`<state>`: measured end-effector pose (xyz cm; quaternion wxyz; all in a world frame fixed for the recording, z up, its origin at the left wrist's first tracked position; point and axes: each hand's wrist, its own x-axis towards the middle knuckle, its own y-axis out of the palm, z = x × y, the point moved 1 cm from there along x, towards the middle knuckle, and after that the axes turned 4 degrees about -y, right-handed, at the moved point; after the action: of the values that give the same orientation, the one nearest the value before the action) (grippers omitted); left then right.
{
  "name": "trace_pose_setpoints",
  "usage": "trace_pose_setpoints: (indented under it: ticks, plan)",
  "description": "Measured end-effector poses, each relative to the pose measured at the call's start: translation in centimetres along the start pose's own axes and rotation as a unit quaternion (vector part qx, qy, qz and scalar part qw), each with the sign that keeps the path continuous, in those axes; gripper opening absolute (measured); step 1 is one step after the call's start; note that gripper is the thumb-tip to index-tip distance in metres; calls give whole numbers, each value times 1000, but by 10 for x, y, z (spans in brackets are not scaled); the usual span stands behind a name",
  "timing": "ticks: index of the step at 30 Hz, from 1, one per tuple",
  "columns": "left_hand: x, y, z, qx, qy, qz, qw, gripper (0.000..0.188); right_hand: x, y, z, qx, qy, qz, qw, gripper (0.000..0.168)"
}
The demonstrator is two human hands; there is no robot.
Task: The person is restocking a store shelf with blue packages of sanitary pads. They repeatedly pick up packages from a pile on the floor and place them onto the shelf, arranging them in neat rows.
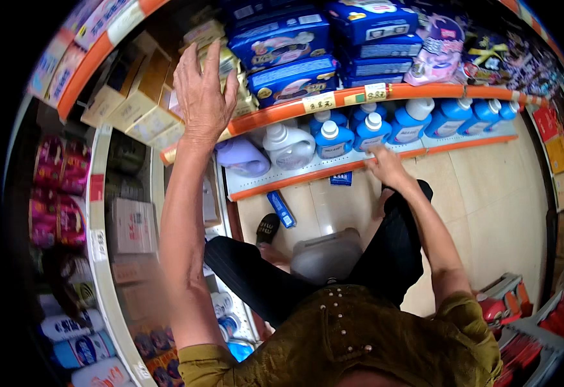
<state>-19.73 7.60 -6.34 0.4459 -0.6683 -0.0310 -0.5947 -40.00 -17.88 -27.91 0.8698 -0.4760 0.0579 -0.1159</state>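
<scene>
My left hand (203, 94) is raised at the left end of the upper shelf with its fingers apart. Behind it stand yellow packages (226, 63); whether the fingertips touch them I cannot tell. To its right are stacked blue packs (291, 77). My right hand (387, 167) is at the lower shelf's orange front edge (306, 172), fingers curled, just before a blue bottle (373, 133) with a white cap. Its fingertips are partly hidden, so a grip is not clear. A white jug (289, 147) and a purple jug (243, 157) stand farther left on that shelf.
A grey stool (327, 254) is between my legs. On the tiled floor lie a blue box (281, 209) and, under the shelf edge, another blue pack (341, 179). Cream cartons (142, 109) fill the left corner. Red goods (519, 358) sit on a rack at lower right.
</scene>
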Motion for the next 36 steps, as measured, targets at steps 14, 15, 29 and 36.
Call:
trace_pose_setpoints:
  ticks: [14, 15, 29, 36]
  plan:
    - [-238, -2, 59, -98, -261, 192, 941, 35, -22, 203, -60, -11, -7, 427, 904, 39]
    - [-250, 11, 60, -116, -291, 234, 920, 34, -16, 220, -93, 27, 12, 445, 895, 43]
    - [-477, 135, -30, -103, -627, 517, 574, 53, 40, 295, -98, -282, 117, 427, 851, 77]
    - [-504, 164, -80, -70, -659, 441, 605, 64, 53, 336, -120, -244, 118, 372, 888, 96]
